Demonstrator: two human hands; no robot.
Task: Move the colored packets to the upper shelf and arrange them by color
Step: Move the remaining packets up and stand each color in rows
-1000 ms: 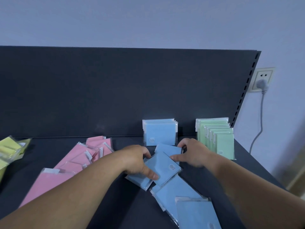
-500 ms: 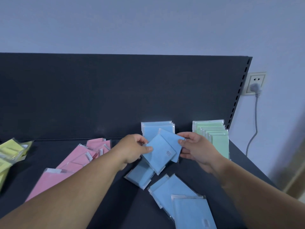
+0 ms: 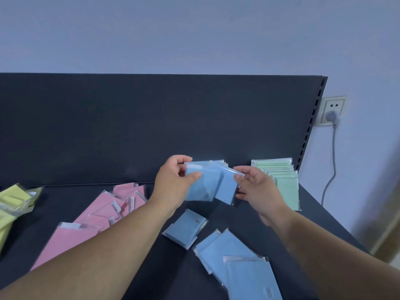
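My left hand grips a blue packet by its left edge, lifted above the dark shelf. My right hand pinches a second blue packet by its right edge, overlapping the first. Both are held in front of an upright stack of blue packets leaning on the back panel, mostly hidden behind them. More loose blue packets lie flat below my hands, with larger blue packets toward the front. Pink packets lie scattered on the left.
A row of green packets stands upright at the shelf's right end. Yellow packets lie piled at the far left. The dark back panel rises behind the shelf. A wall socket with a plugged cable sits right of it.
Both hands picked two blue packets up from the shelf surface and raised them toward the upright blue stack at the back.
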